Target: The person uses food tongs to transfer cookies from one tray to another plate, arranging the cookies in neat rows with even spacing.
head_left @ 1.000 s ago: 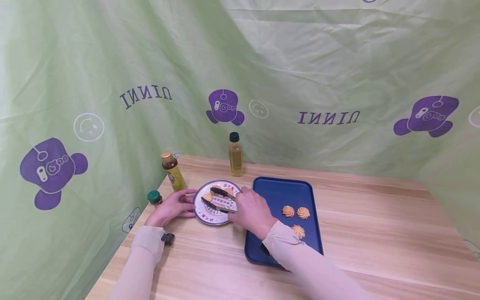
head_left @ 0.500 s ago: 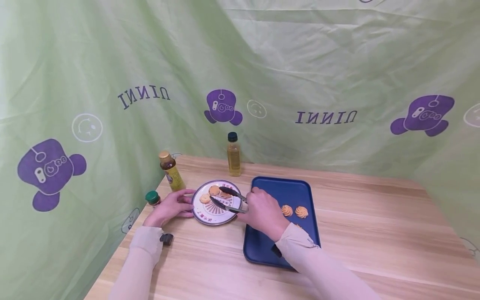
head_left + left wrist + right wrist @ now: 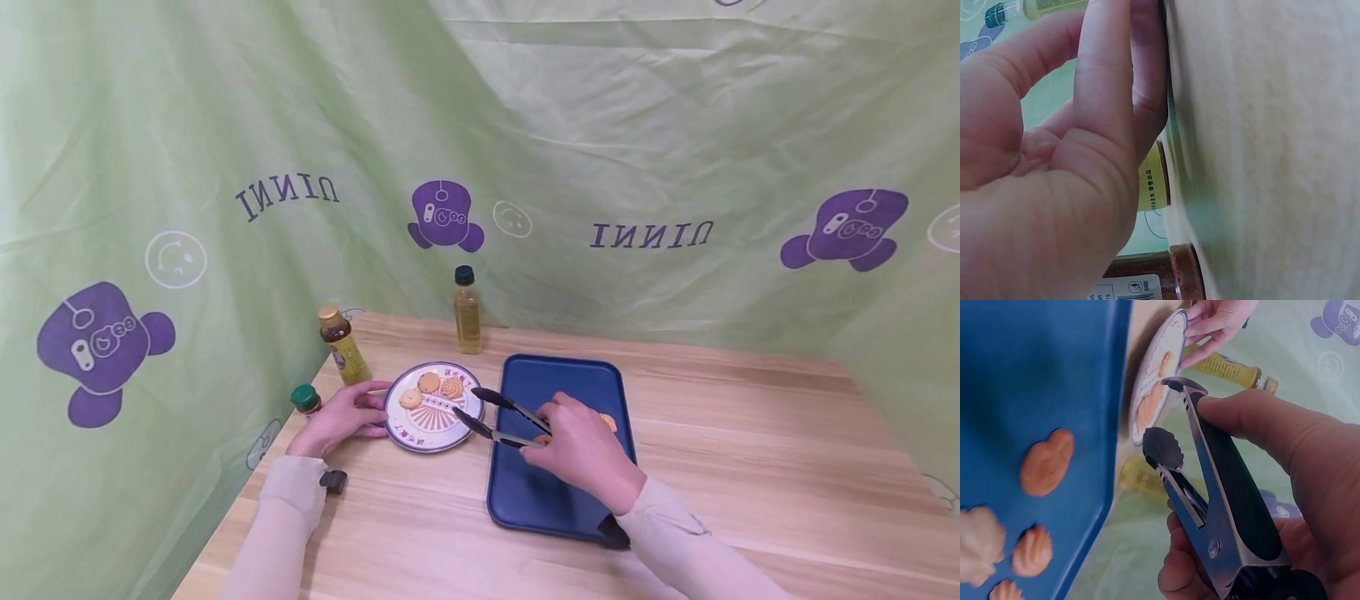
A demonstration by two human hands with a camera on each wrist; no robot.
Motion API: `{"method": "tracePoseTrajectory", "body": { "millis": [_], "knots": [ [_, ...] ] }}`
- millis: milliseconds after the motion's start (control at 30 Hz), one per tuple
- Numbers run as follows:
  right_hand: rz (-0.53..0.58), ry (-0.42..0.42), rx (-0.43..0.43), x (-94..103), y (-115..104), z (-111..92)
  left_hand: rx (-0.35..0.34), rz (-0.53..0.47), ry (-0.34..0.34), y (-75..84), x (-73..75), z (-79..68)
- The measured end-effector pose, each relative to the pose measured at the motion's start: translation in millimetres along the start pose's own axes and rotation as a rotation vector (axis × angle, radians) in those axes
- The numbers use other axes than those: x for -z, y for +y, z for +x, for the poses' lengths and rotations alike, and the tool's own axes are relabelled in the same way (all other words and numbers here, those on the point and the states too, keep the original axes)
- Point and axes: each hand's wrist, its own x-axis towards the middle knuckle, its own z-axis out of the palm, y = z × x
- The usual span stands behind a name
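My right hand (image 3: 587, 450) grips a pair of metal tongs (image 3: 1225, 487) with black scalloped tips. The tips stand apart with nothing between them, over the gap between plate and tray. My left hand (image 3: 347, 418) rests beside a round white plate (image 3: 446, 435) with a dark rim, its relaxed fingers touching the left edge. On the plate lie three cookies (image 3: 429, 382). Below my right hand is a blue rectangular tray (image 3: 562, 379). Several cookies on the tray, including a rounded flat cookie (image 3: 1047, 462) and a swirled cookie (image 3: 1032, 551), are mostly hidden by that hand in the head view.
A bottle of yellow liquid (image 3: 468, 312) stands behind the plate. At the left table edge are a gold-capped bottle (image 3: 345, 346) and a green-capped jar (image 3: 305, 398). A green printed curtain (image 3: 637, 150) hangs behind the wooden table (image 3: 765, 458).
My right hand has moved right with the tongs, from over the plate to over the tray. The plate's cookies are uncovered. My left hand has stayed at the plate's edge.
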Motion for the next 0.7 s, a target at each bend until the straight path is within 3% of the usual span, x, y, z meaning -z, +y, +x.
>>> {"method": "tracePoseTrajectory", "body": {
  "millis": [433, 700],
  "knots": [
    [0.020, -0.040, -0.061, 21.5, 35.6, -40.1, 0.002, 0.017, 0.001, -1.3, -0.6, -3.4],
    [0.001, 0.000, -0.106, 39.3, 66.7, -55.6, 0.006, 0.037, 0.001, 2.8, -1.1, -4.8]
  ]
}}
